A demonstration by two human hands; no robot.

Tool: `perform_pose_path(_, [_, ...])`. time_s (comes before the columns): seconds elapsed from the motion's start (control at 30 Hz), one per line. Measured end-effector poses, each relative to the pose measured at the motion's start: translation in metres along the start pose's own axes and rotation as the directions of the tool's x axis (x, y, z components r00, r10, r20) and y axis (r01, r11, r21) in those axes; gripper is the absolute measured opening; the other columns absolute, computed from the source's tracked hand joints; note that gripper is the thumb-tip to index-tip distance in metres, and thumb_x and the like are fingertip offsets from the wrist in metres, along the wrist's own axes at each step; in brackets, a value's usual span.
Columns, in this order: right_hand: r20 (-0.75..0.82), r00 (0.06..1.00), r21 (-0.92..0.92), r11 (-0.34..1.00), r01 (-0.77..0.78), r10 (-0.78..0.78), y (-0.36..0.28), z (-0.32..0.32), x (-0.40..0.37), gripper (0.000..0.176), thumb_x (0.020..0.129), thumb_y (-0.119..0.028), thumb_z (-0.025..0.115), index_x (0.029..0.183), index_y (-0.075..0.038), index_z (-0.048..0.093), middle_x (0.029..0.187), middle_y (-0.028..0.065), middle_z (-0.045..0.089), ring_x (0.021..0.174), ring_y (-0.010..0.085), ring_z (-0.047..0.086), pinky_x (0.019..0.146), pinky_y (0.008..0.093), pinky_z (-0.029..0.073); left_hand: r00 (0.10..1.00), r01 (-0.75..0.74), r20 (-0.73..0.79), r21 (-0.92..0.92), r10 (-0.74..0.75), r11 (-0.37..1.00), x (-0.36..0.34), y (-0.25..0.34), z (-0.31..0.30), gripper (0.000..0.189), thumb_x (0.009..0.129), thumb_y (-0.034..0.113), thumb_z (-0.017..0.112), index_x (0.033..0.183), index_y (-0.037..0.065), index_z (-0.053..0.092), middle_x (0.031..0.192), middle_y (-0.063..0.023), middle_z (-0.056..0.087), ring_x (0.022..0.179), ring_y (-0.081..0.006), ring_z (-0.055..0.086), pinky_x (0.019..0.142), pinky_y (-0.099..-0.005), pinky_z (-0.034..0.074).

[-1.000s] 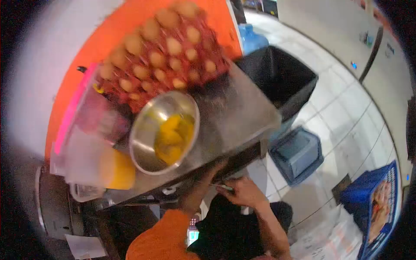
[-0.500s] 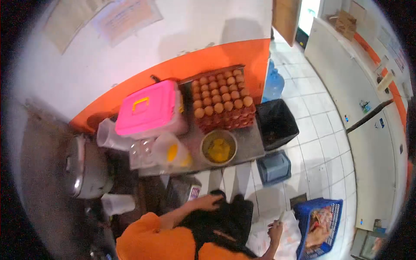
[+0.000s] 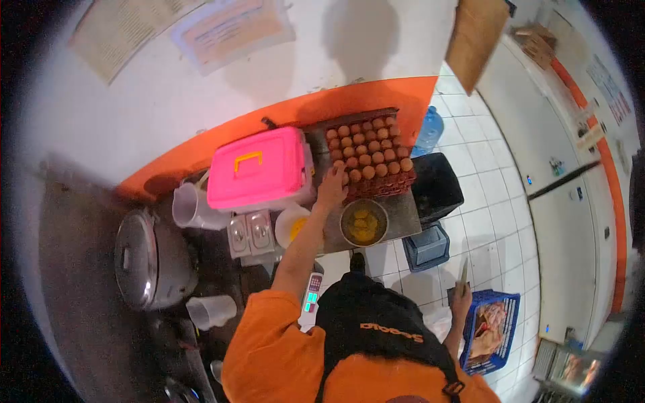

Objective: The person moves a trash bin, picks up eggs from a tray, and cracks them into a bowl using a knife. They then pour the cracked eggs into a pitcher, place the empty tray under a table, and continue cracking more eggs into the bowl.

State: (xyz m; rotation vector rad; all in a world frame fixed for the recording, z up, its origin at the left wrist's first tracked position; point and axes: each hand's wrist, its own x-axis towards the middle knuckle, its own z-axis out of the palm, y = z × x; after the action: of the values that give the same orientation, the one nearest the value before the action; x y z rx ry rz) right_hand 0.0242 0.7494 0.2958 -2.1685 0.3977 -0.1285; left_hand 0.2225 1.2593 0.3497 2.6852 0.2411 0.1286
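Note:
My left hand [image 3: 332, 188] is at the front-left corner of the top egg tray, its fingers curled round a brown egg [image 3: 345, 178]. Rows of brown eggs [image 3: 365, 160] fill that tray, which tops a stack of reddish trays [image 3: 383, 188]. Just in front stands a metal bowl [image 3: 345, 232] with several yolks in it. My right hand [image 3: 461, 295] is closed round a knife [image 3: 464, 270], blade pointing up, above the floor near a blue basket [image 3: 512, 336] of raw chicken.
A pink-lidded box [image 3: 259, 178], a white container with yellow contents [image 3: 287, 221], lidded metal pans [image 3: 248, 232] and a clear jug [image 3: 191, 205] share the table. Left is a large cooker [image 3: 138, 262]. A black bin [image 3: 437, 188] and grey bin [image 3: 427, 247] stand at the table's right.
My left hand has moved up and forward from beside the apron to the eggs. My right hand has risen with the knife. The view has shifted, showing more of my apron.

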Motion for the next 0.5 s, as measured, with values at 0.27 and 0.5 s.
perform_pose_path(0.27, [0.145, 0.989, 0.057, 0.998, -0.023, 0.014, -0.093, 0.071, 0.039, 0.031, 0.092, -0.031, 0.060, 0.095, 0.000, 0.063, 0.076, 0.0159, 0.067, 0.072, 0.0295, 0.065, 0.068, 0.0421, 0.049, 0.971, -0.217, -0.141, -0.190, 0.192, 0.958, 0.033, -0.030, 0.028, 0.063, 0.069, 0.012, 0.074, 0.125, 0.001, 0.048, 0.119, -0.0243, 0.055, 0.111, -0.0489, 0.048, 0.095, -0.0519, 0.043])
perform_pose_path(0.5, [0.475, 0.877, 0.159, 0.987, -0.011, -0.067, -0.117, 0.119, 0.103, 0.042, 0.090, -0.038, 0.063, 0.107, 0.000, 0.063, 0.093, 0.0225, 0.067, 0.088, 0.0352, 0.066, 0.076, 0.0426, 0.051, 0.954, 0.123, -0.074, -0.785, -0.289, 0.607, -0.013, -0.003, -0.008, 0.037, 0.086, 0.017, 0.067, 0.115, -0.005, 0.058, 0.106, -0.0131, 0.062, 0.098, -0.0260, 0.060, 0.086, -0.0355, 0.048])
